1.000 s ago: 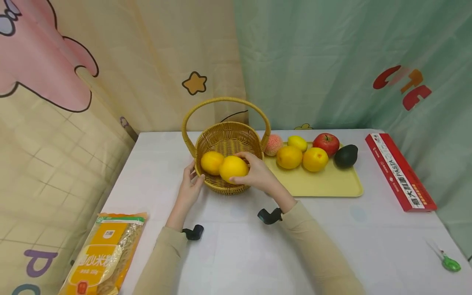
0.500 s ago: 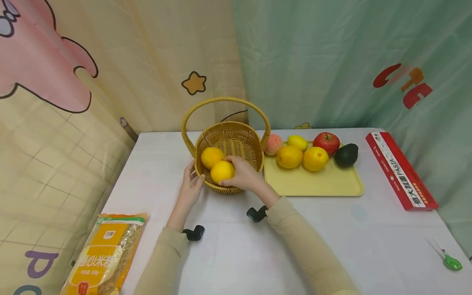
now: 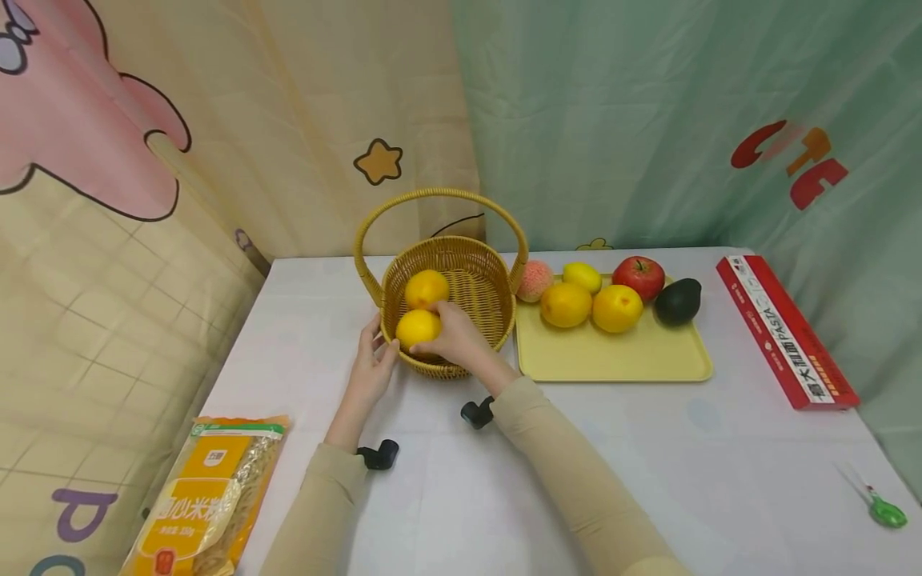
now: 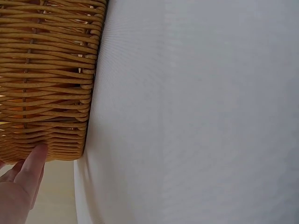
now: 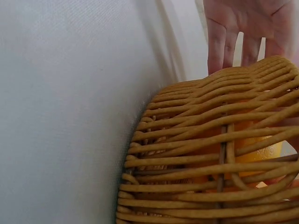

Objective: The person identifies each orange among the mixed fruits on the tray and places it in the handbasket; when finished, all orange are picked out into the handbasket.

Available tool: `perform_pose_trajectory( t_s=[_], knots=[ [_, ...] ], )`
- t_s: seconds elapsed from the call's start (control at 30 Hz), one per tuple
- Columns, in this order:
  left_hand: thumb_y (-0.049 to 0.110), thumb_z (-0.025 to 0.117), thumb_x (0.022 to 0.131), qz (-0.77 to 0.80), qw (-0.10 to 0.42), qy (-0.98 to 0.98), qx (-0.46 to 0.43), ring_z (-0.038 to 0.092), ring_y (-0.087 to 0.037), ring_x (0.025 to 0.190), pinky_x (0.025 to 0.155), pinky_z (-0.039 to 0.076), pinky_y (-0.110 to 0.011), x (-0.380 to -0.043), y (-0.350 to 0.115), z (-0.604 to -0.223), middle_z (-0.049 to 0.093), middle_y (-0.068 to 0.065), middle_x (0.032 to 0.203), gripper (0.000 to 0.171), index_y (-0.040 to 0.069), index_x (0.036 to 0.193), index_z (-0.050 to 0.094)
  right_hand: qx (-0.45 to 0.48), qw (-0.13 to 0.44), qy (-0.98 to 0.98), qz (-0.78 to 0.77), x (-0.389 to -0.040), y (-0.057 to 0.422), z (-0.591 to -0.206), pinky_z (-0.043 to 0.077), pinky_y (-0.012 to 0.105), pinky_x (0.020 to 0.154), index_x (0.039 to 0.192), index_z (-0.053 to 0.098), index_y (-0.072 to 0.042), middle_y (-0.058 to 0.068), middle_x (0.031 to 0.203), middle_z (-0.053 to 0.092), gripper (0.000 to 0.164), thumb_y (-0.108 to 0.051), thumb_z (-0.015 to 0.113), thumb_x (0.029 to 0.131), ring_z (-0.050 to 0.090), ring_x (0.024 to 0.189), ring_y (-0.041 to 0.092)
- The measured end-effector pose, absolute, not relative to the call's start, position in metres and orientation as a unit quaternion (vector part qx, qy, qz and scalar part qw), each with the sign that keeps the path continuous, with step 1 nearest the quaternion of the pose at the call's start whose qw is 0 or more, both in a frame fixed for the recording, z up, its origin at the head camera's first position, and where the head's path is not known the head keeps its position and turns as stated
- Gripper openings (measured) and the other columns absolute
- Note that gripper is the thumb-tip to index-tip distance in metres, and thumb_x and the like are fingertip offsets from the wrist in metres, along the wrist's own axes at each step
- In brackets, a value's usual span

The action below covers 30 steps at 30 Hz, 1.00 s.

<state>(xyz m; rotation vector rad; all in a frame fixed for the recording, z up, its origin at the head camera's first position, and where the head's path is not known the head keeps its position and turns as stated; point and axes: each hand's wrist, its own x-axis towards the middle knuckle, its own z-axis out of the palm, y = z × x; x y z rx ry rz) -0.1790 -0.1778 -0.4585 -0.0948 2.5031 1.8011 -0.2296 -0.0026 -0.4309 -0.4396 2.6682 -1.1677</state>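
A wicker basket (image 3: 497, 320) with a tall hoop handle stands at the table's back middle. My right hand (image 3: 461, 340) reaches inside over the near right rim and holds a yellow-orange orange (image 3: 418, 330) by its side. A second orange (image 3: 427, 289) lies just behind it in the basket. My left hand (image 3: 373, 364) rests against the basket's outer left side; its thumb and fingers touch the weave in the left wrist view, where the basket wall (image 4: 46, 84) fills the upper left. In the right wrist view, wicker hides most of the held orange (image 5: 266, 148).
Right of the basket, a yellow tray (image 3: 612, 360) bears two oranges (image 3: 566, 305), a lemon (image 3: 582, 277), an apple (image 3: 639, 278) and an avocado (image 3: 678, 302). A pink bumpy fruit (image 3: 535, 281) sits beside it. Also present: red pasta box (image 3: 788, 332), noodle bag (image 3: 205, 496), green object (image 3: 886, 512).
My right hand has moved left and deeper into the basket with its orange. The other orange has shifted back and slightly right. My left hand has stayed put.
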Motion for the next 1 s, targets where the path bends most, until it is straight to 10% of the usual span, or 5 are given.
perform_pose_trajectory(
  t_s=[1.0],
  knots=[
    [0.018, 0.046, 0.104, 0.589, 0.035, 0.806, -0.036, 0.026, -0.037, 0.147, 0.115, 0.038, -0.048, -0.178, -0.179, -0.455, 0.014, -0.014, 0.164, 0.065, 0.013, 0.159, 0.011, -0.175, 0.007, 0.85, -0.497, -0.19, 0.088, -0.396, 0.054, 0.044, 0.099, 0.125, 0.063, -0.006, 0.011, 0.122, 0.064, 0.041, -0.022, 0.074, 0.089, 0.063, 0.113, 0.031]
  ],
)
